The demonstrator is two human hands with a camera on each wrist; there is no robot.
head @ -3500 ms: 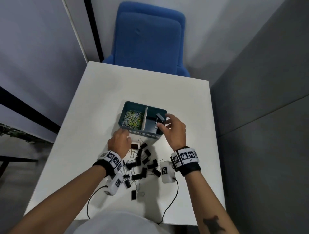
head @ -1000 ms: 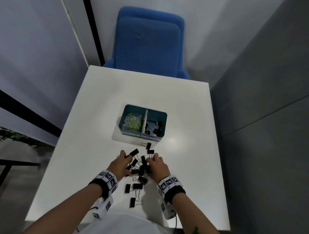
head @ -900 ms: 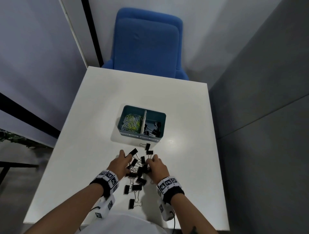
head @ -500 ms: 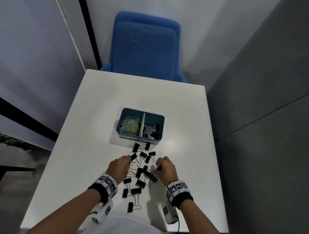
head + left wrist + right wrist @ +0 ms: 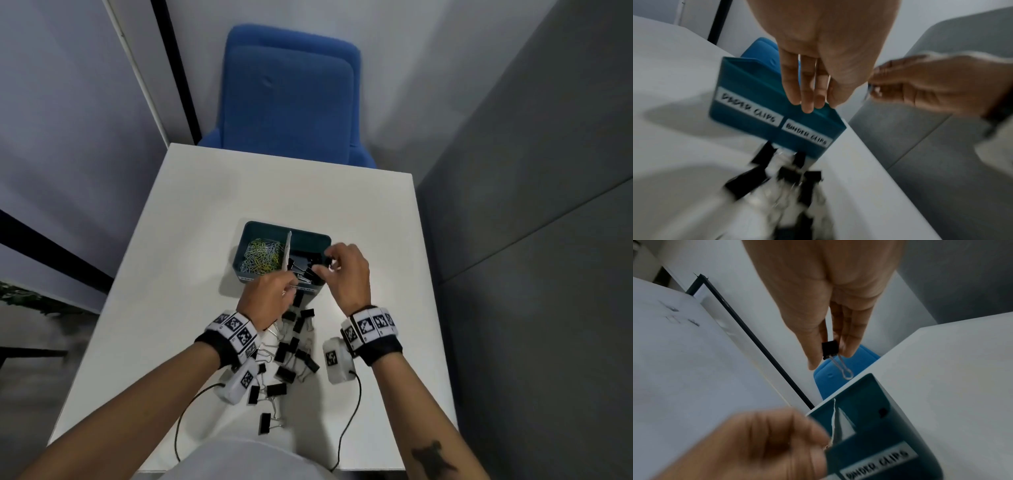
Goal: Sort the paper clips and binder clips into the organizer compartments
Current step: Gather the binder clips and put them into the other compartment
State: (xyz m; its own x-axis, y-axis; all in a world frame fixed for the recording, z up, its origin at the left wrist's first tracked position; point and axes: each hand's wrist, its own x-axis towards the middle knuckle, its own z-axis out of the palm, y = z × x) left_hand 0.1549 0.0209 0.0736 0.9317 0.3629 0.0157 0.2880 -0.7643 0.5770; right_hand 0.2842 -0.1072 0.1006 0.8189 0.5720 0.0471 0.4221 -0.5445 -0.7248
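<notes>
Binder clips, small, black and wire-handled (image 5: 291, 346), are scattered on the white table (image 5: 191, 205) between the two wrists, from just in front of the teal plastic two-compartment organizer (image 5: 254, 229) down toward the near edge. One such black binder clip (image 5: 830, 349) is pinched between the thumb and fingers of the right hand (image 5: 347, 274), its wire handle hanging downward; it is held above the organizer's right compartment, which is labelled "BINDER CLIPS" and is seen to hold further black clips. The left compartment is filled with coloured paper clips (image 5: 262, 253), mostly yellow, green and white, and is separated from the right one by a thin white divider (image 5: 287, 251). The left hand (image 5: 269, 296) is positioned at the organizer's front wall; its fingers are extended downward in the left wrist view, and something thin may be held at their tips, though motion blur prevents this from being told. A blue upholstered chair (image 5: 287, 96) stands beyond the table's far edge
</notes>
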